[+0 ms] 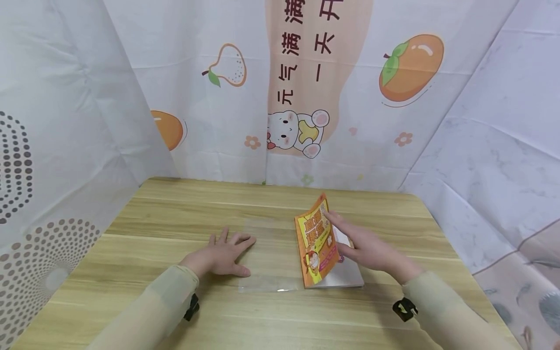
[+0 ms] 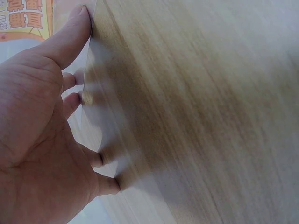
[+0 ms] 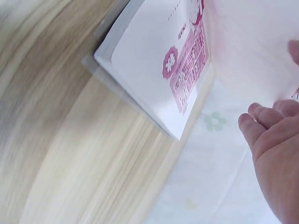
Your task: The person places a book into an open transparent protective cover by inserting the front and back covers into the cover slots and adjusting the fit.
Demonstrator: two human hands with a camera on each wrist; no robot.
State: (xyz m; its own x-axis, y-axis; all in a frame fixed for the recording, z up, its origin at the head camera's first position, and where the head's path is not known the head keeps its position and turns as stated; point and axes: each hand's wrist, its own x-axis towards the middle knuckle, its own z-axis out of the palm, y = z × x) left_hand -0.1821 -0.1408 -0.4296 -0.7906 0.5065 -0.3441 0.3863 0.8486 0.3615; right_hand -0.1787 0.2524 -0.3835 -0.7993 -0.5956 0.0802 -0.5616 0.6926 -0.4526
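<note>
Workbook (image 1: 343, 279): a paperback right of centre on the bench (image 1: 188, 201), its long axis running roughly away from the person, the spine side toward the left hand (image 1: 224, 256)
Orange cover (image 1: 316, 243): raised from the pages, hinged along the left side, its free right edge tilted up
White page (image 3: 156, 51): exposed beneath the cover, printed in pink, facing up
Right hand (image 1: 369, 249): fingers extended, not curled, at the cover's free edge on the inner side; whether any of them press hard cannot be told
Left hand: fingers spread and flattish, gripping nothing, resting on and beside the clear plastic sheet (image 1: 273, 284)
Clear plastic sheet: flat on the bench between the left hand and the workbook, reaching close to the spine side; how far it runs under the book is unclear
Key relation: the cover lies just left of the right hand's fingers, across their line of reach, and its hinge lies farther left; the right hand is clearly nearer, the left well apart
Curtain (image 1: 236, 131): fruit-printed cloth hanging behind the bench
</note>
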